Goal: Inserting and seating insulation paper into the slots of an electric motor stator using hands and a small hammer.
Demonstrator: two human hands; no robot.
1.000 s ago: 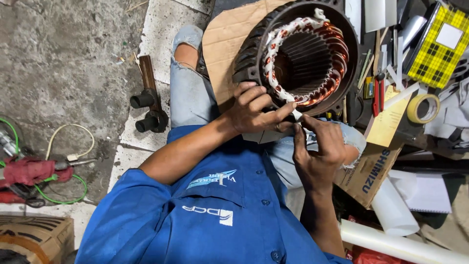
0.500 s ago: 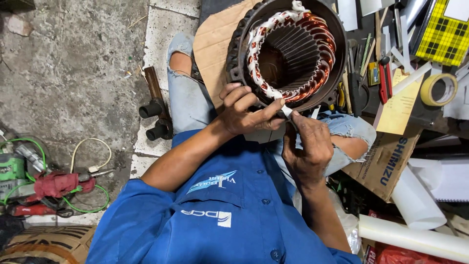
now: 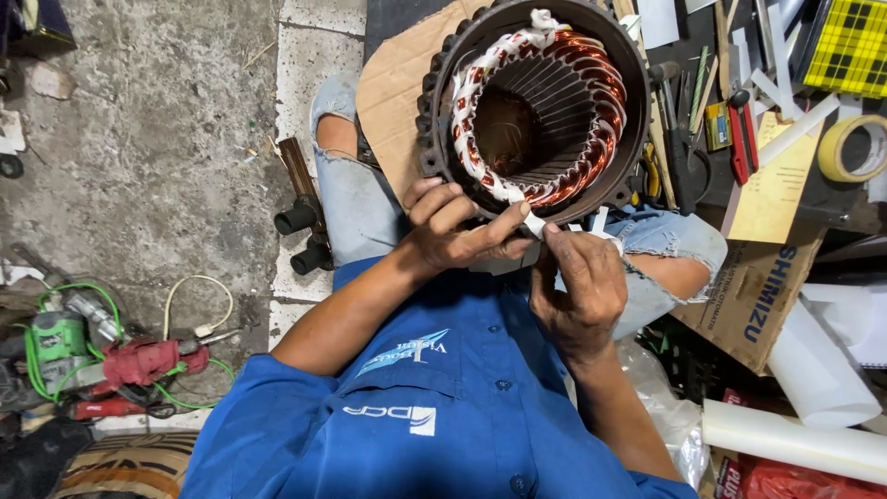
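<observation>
- Two bare hands meeting at the near rim of a motor stator (image 3: 434, 139), which lies on a cardboard sheet (image 3: 393, 88) in front of the knees.
- Left hand (image 3: 457, 226) closed in a pinch, thumb and forefinger on the end of a white tape strip (image 3: 534, 223), other fingers curled on the stator housing.
- Right hand (image 3: 577, 282) also closed, fingertips pressing the same strip from below, touching the left thumb.
- Strip located just at the lower edge of the copper winding (image 3: 605, 102), where the white binding (image 3: 469, 106) around the coil heads stops.
- Looks like the step of binding the coil heads: roughly the left half already wrapped in white, the right half bare copper.
- For the next move, probably needed: steady tension on the strip, a clean pass between the coils, no scratching of the wire enamel.
- Well apart on the right, among many tools: red-handled pliers (image 3: 742, 139), a yellow tape roll (image 3: 852, 148), a cardboard box (image 3: 753, 296).
- On the concrete floor at the left, a red power tool (image 3: 139, 360) with green cable.
</observation>
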